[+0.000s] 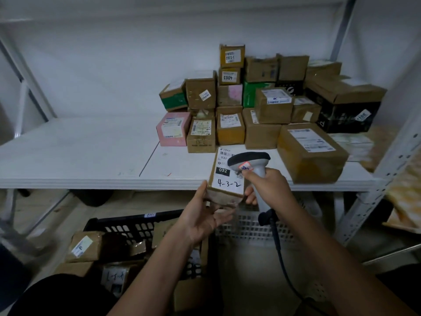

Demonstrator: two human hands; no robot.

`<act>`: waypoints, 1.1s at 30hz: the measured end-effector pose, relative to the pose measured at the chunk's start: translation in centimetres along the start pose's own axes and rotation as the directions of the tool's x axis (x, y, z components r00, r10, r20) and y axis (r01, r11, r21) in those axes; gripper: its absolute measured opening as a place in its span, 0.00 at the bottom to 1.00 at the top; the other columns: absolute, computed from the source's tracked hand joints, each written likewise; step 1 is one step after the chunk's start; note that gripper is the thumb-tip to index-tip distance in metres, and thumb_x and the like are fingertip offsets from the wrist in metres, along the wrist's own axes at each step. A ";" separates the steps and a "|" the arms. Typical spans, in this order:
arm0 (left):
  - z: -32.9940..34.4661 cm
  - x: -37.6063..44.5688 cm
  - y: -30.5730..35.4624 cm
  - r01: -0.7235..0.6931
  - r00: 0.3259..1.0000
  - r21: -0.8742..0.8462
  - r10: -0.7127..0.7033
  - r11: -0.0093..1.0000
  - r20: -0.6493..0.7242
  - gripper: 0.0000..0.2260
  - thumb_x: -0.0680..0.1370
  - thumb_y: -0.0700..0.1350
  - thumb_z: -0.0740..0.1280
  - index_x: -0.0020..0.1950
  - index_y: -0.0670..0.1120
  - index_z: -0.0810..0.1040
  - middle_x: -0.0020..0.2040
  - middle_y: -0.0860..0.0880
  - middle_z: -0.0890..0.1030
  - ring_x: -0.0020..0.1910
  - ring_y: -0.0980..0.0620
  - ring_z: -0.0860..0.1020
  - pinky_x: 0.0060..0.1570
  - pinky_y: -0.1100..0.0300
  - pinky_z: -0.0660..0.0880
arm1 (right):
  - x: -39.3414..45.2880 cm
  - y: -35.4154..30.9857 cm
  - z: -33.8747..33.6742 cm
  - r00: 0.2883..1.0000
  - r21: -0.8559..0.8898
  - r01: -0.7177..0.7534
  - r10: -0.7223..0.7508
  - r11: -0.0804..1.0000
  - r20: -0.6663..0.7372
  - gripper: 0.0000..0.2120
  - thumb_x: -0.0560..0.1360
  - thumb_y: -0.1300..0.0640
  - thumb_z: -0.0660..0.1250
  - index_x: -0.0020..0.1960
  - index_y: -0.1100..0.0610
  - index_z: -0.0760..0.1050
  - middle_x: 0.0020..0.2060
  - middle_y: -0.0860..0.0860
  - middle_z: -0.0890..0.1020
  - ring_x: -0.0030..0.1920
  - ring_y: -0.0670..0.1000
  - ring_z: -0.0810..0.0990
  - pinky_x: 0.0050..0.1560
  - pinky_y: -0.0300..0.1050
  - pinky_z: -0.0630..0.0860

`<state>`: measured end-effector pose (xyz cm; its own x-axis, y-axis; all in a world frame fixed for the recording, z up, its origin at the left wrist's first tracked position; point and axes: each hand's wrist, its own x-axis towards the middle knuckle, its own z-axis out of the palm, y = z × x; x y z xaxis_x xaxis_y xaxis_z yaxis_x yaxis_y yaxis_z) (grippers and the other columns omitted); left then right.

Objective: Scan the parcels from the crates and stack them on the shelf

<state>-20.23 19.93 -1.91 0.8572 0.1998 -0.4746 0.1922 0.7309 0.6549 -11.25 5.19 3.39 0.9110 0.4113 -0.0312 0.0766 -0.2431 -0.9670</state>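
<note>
My left hand [202,215] holds a small brown parcel [224,179] from below, thumb on its left side, just in front of the shelf edge. Its white label reads "032" and a handwritten "4-3-2". My right hand [268,188] grips a grey handheld scanner [249,161] by the handle. The scanner's head sits over the label's upper right, with a red glow at its front. A dark cable [279,247] hangs from the handle. On the white shelf [91,151], many parcels [250,106] are stacked at the back right.
A black crate [136,226] below left holds several brown parcels [86,247]. A white crate [250,226] stands beside it on the right. A large brown box [312,153] lies at the shelf's right front. Metal uprights [376,190] frame the shelf.
</note>
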 end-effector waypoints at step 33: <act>0.1 1.4 -0.4 -0.299 0.950 0.370 0.309 0.879 0.034 0.27 0.74 0.50 0.75 0.68 0.41 0.73 0.57 0.44 0.85 0.54 0.48 0.84 0.42 0.63 0.81 | -1.4 -5.2 -3.5 0.994 -0.114 0.047 -0.035 0.992 0.106 0.18 0.80 0.50 0.65 0.41 0.64 0.77 0.27 0.57 0.81 0.28 0.57 0.80 0.29 0.42 0.73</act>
<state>-19.08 19.82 -2.78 0.8905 0.3934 -0.2285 0.0894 0.3411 0.9358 -11.53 2.76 9.39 0.8597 0.5102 -0.0243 0.1650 -0.3223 -0.9322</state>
